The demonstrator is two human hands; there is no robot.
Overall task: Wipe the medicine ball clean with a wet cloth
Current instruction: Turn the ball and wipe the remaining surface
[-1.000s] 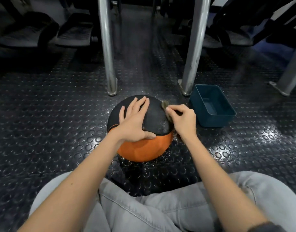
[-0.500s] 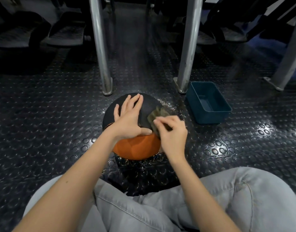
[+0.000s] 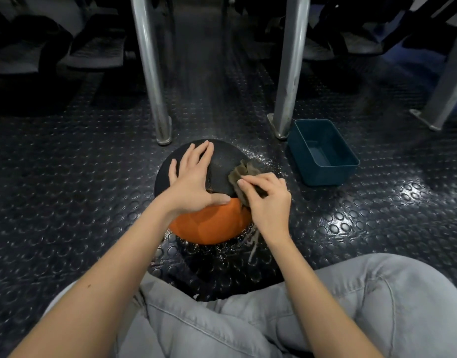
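1. Floor: dark rubber with raised round studs. It is wet and glinting around the ball.
2. Left post: a round, brushed metal tube standing just beyond the ball.
3. Left hand: lies flat on the ball's black crown with fingers spread straight and thumb along the colour seam. It rests where it did a second ago.
4. Medicine ball: sits on the floor straight ahead of the seated person's knees. It is a grainy sphere, black on the upper part and orange on the lower.
5. Cloth: a crumpled, sodden, brownish rag pressed to the ball's right shoulder across the seam.
6. Right hand: fingers curled, pinching the cloth. It has come in from the ball's far right edge since a second ago. The two hands are close but apart.
7. Right post: a matching metal tube with a foot plate.
8. Tub: teal plastic, rectangular and open-topped, to the right of the ball.
9. Trousers: pale grey denim, nearest the viewer.
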